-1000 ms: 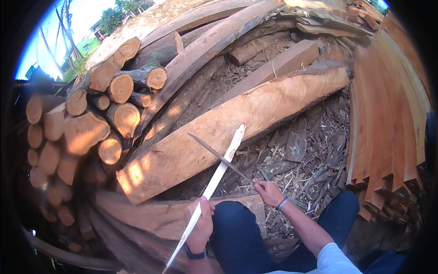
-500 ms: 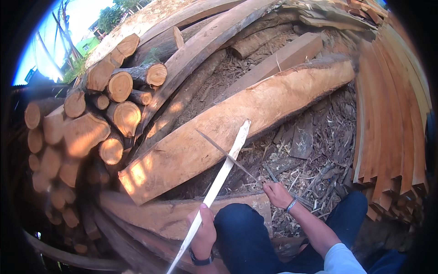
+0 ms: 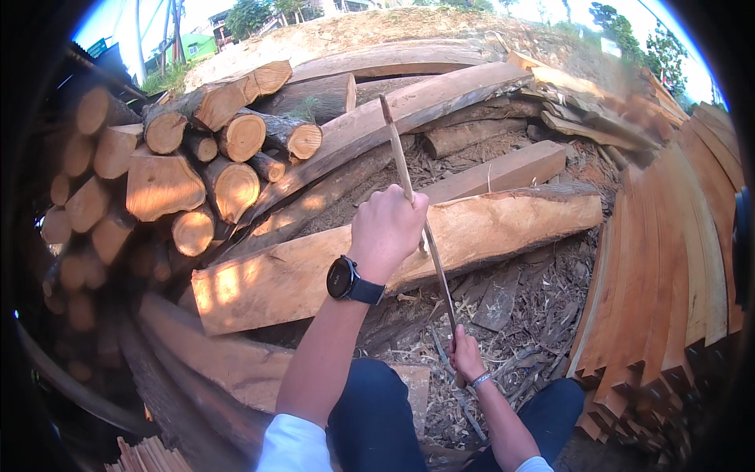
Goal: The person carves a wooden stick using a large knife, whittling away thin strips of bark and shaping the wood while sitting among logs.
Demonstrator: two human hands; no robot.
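My left hand (image 3: 389, 230) is raised in front of me over the large flat timber slab (image 3: 314, 269), closed around a peeled wooden stick (image 3: 399, 157). The stick's dark-tipped end points up and away; its other end is mostly behind the hand. My right hand (image 3: 468, 355) is lower and to the right, closed on the handle of a long thin-bladed knife, like a machete (image 3: 445, 293). The blade slants up toward my left hand; whether its tip touches the stick I cannot tell. Pale shavings (image 3: 503, 311) lie on the ground beside the right hand.
Cut logs (image 3: 236, 191) are piled at the left. Stacked sawn boards (image 3: 645, 267) fan out along the right. Long beams (image 3: 440, 98) lie across the back, and a squared beam (image 3: 503, 169) rests behind the slab. Thin sticks (image 3: 145, 456) stand at the lower left.
My left hand has moved up and forward from beside my knee, and the stick now stands steeply with a dark tip uppermost. The blade no longer crosses the stick's middle; the view has shifted.
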